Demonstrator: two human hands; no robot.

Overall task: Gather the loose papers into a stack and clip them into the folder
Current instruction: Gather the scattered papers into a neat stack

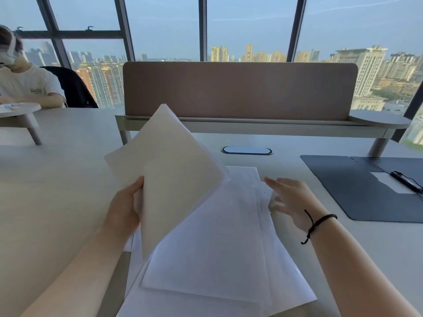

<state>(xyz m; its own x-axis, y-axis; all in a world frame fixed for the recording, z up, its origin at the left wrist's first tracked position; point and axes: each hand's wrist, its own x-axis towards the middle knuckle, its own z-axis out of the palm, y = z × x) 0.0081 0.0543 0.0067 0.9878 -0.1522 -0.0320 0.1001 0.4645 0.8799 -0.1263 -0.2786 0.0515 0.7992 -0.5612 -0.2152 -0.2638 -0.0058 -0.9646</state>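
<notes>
My left hand (124, 208) grips a bunch of white papers (169, 179) by their left edge and holds them tilted up above the desk. Several more loose sheets (212, 259) lie spread and overlapping on the desk beneath. Over the right edge of those sheets hovers my right hand (290, 200), fingers apart, holding nothing; a black cord circles its wrist. A dark blue folder (348, 188) lies open flat at the right, with a black clip (406, 180) near its spine over a white label.
A brown divider screen (238, 90) on a raised shelf stands across the back of the desk. An oval cable port (246, 150) sits behind the papers. Another person (25, 83) sits at far left by a small round side table (20, 108).
</notes>
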